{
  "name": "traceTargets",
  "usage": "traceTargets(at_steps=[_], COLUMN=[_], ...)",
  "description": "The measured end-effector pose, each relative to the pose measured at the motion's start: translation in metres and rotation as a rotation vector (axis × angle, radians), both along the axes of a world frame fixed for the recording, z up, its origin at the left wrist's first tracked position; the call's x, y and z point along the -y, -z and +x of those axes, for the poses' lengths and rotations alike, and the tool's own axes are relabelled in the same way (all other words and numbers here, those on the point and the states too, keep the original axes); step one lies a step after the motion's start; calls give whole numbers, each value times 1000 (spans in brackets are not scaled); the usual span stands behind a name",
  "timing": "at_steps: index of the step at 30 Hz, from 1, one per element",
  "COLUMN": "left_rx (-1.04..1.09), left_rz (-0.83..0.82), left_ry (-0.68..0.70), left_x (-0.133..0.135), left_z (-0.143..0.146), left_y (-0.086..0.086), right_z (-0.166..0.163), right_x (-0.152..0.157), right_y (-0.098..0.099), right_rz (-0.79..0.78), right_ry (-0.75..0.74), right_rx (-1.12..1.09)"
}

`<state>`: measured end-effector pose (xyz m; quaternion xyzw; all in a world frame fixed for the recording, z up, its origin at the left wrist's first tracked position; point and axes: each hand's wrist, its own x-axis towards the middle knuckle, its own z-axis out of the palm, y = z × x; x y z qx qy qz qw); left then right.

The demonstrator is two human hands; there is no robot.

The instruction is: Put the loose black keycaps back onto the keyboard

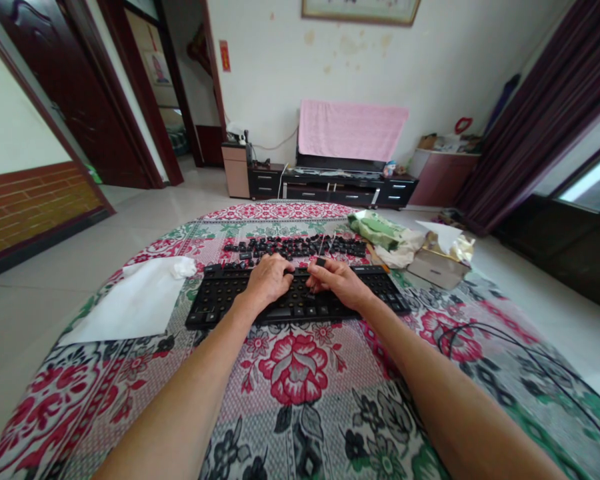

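Observation:
A black keyboard [225,293] lies across the cloth, with most of its keycaps off and several still on its front row. My left hand [269,280] rests over its left-middle part, fingers bent down at the back edge and holding the keyboard; the fingertips are partly hidden. My right hand [337,283] is closed above the right-middle part, pinching a small black keycap puller [321,262] whose two thin wires point upward. Many loose black keycaps [347,247] lie in a long heap just behind the keyboard.
White paper [135,300] with a crumpled tissue [184,267] lies at the left. Back right, a green plastic bag [377,230] sits beside an opened box [437,267]. Black cable [505,333] loops at the right. A flowered tablecloth [300,373] covers the round table.

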<state>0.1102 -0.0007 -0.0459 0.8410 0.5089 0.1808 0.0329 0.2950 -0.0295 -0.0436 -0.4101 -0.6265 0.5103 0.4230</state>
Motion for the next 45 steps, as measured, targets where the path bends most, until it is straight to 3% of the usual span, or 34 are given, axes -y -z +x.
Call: traceTargets(at_steps=[6, 11, 18, 25, 30, 34, 39, 45], left_rx=[159, 328, 148, 4, 10, -5, -61, -31], left_rz=[-37, -214, -93, -36, -94, -148, -122, 104], left_ry=[115, 204, 315, 307, 328, 348, 297, 15], left_x=[1, 8, 10, 11, 12, 16, 13, -16], left_z=[-4, 0, 6, 8, 5, 3, -2, -3], left_y=[-7, -13, -8, -10, -16, -24, -30, -22], right_z=[-6, -5, -7, -8, -7, -7, -7, -8], right_x=[-1, -3, -2, 3, -1, -5, -7, -7], right_y=[2, 3, 3, 0, 0, 1, 2, 2], right_rz=[-35, -8, 32, -39, -67, -39, -44, -66], right_ry=[155, 144, 141, 147, 301, 390, 418, 436], right_rx=[-118, -133, -73, -118, -270, -256, -246, -295])
